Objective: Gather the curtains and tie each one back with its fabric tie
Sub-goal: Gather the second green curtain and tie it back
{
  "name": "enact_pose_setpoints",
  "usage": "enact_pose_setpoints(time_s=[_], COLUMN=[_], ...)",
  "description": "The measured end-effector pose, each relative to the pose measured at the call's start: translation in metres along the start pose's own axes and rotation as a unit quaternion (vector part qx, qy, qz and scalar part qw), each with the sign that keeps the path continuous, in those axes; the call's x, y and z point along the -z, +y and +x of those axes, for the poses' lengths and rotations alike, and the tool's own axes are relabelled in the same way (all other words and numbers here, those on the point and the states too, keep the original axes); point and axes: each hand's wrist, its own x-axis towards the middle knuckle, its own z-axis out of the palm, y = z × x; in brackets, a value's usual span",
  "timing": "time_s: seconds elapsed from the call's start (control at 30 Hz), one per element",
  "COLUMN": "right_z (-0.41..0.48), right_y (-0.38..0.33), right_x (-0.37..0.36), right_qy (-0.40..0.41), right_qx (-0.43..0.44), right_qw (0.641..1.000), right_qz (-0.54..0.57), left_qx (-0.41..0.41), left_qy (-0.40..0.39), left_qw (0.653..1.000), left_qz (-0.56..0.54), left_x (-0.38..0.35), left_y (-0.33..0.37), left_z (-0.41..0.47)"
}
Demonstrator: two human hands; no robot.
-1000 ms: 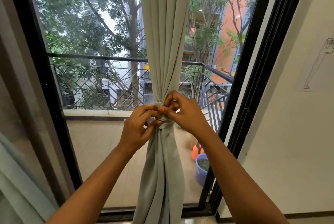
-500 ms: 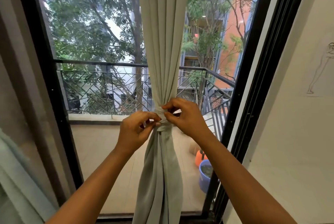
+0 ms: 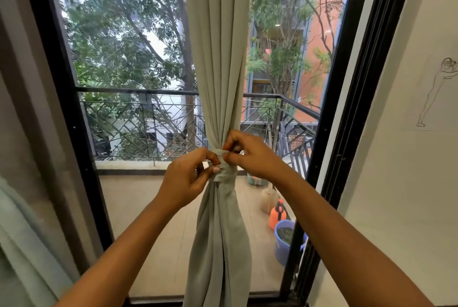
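A tall glass door with a black frame looks out on a tiled balcony, an iron railing and trees, with a pale wall on the right.

At the middle of the glass, the left hand has its fingers curled in narrow against the fabric tie, thumb and fingertips pinching its left side. The right hand meets it from the other side, thumb and forefinger closed on the tie's upper edge — the two hands almost touch across the band.

The tie wraps tight round the grey-green curtain, which hangs in straight folds from above, narrows to a waist at the band, then swells out and falls toward the floor.

Beyond the glass, low on the right of the balcony, stand a blue bucket, an orange sprayer and a pale jug — close together. A second curtain shows at the far left edge.
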Motion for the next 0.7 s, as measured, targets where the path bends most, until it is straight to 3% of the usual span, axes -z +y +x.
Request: enact_pose_setpoints(time_s=[0.1,0.23,0.5,0.7], right_z=[0.001,-0.001,-0.011,-0.018], right_y=[0.0,0.001,0.009,0.019], right_x=[0.004,0.01,-0.001,-0.022], right_qy=[-0.015,-0.053,-0.055,0.077], right_qx=[-0.051,0.017,0.101,0.132], right_qw=[0.993,0.998,0.988,0.979], right_qz=[0.107,0.005,-0.107,-0.136], left_qx=[-0.004,0.059,0.074,0.074], left_qy=[0.024,0.038,-0.055,-0.051], left_qw=[1.0,0.995,0.992,0.994], left_qz=[0.008,-0.064,-0.08,-0.06], left_x=[-0.001,0.0,0.016,0.011], left_y=[0.005,0.004,-0.002,-0.005], left_z=[-0.004,-0.005,-0.001,-0.006])
